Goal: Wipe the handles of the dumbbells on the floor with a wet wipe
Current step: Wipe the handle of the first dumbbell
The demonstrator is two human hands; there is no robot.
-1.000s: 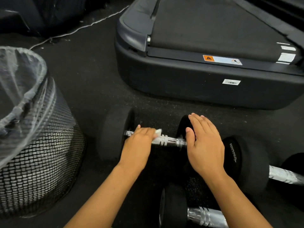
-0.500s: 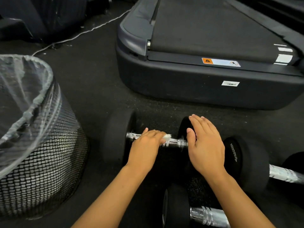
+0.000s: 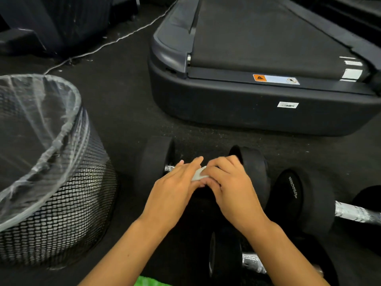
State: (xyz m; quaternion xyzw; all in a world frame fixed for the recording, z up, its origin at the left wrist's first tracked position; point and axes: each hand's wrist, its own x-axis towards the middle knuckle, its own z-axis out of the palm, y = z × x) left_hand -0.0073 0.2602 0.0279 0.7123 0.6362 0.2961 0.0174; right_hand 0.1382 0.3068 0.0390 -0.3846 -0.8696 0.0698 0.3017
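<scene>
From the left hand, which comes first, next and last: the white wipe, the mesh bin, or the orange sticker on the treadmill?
In the head view, from the left hand:
1. White wipe, touching its fingers, between both hands.
2. Mesh bin, on the floor to its left.
3. Orange sticker, farther ahead, on the treadmill to the right.

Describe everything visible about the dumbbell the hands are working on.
The dumbbell lies on its side on the dark floor, in front of the treadmill. Two round black ends, rubbery in look, are joined by a shiny metal handle, of which only a short ribbed stub shows beside the left end. Both hands cover the rest: the left hand and right hand meet over it, with a white wet wipe between them. Whether the wipe touches the handle cannot be seen.
</scene>
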